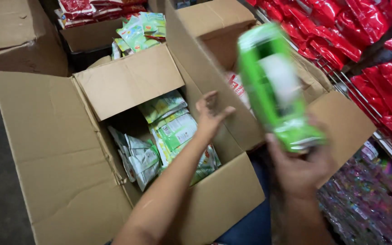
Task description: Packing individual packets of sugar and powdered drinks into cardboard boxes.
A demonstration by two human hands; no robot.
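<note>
The right hand [301, 169] gripped a blurred green-and-white snack packet [275, 88], lifted out; the left hand [209, 115] hung open, empty, above the open brown cardboard box [69, 168], many green packets [173, 134] remaining inside

green packet [275, 86] (blurred) upright, tilted, above box.

Soft, even light from overhead, fairly bright. The green pack [275, 88] is smeared by motion blur, as is the right hand [301, 165] (edges lost). Glare glints on the red packets [341, 31]. The box [69, 149] interior lies in shadow.
</note>
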